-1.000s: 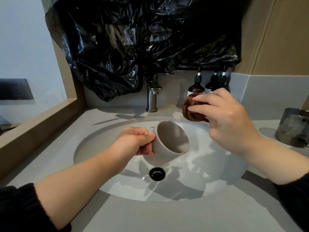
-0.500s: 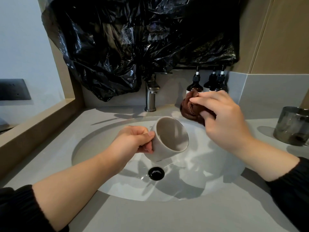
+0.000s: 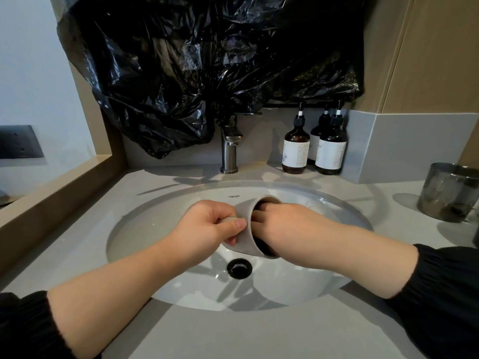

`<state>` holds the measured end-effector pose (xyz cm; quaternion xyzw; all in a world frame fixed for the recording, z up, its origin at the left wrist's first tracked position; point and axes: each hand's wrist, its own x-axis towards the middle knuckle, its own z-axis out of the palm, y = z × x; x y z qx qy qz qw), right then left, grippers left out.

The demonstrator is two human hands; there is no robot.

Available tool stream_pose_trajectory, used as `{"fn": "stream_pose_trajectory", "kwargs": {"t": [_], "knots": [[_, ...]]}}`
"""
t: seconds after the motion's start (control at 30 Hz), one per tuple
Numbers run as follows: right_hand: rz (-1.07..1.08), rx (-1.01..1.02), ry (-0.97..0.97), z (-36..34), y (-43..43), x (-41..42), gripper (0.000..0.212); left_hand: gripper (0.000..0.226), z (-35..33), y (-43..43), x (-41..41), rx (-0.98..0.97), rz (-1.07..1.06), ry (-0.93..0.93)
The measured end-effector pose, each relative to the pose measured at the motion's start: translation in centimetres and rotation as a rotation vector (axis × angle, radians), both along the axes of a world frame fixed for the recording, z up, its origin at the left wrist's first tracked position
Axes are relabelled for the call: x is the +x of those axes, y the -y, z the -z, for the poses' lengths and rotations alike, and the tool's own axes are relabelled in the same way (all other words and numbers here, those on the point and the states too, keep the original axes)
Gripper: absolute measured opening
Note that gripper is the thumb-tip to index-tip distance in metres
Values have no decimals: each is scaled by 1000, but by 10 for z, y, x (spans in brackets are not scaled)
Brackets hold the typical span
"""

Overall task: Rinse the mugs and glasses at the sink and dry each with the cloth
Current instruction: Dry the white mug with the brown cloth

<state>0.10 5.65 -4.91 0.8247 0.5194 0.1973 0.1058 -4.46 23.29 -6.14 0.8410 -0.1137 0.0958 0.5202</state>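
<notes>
Holding the grey mug (image 3: 244,243) over the sink (image 3: 155,229), just above the drain (image 3: 239,268), tipped on its side, mouth facing right. Gripping it by the handle with the left hand (image 3: 207,225), thumb on top, fingers curled round. And in through the mouth with the right hand (image 3: 285,224), fingers buried inside, out of sight; cannot tell how they lie. Just a sliver of dark cloth (image 3: 264,248) inside, under that hand. Far right on the counter (image 3: 207,332), well apart, a smoky glass (image 3: 451,193). Behind, right of the faucet (image 3: 229,151), three brown pump bottles (image 3: 296,149).
</notes>
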Motion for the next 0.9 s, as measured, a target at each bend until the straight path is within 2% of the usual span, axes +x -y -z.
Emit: {"fn": "stream_pose_trajectory", "kwargs": {"t": [0.1,0.23,0.33,0.47,0.53,0.67,0.73,0.83,0.9], "knots": [[114,-33,-202,-10,-3,-5,41,29,2,3,1,35,-41,35],[181,48,-492,-14,2,-7,31,28,5,5,2,81,-62,42],[199,98,-628,-12,4,-8,20,28,7,4,1,84,-42,17],[213,283,-703,-23,18,-6,18,27,7,-1,3,74,-43,19],[226,371,-658,-23,21,-9,22,28,6,-1,5,34,-53,30],[233,242,-554,-10,5,-17,16,28,6,8,0,42,-5,41],[256,238,-610,-8,-4,-16,11,29,7,9,0,77,-36,54],[232,327,-720,-9,-3,-6,20,32,6,5,0,93,-85,60],[249,386,-816,-10,5,-2,18,33,6,2,0,105,-85,45]]}}
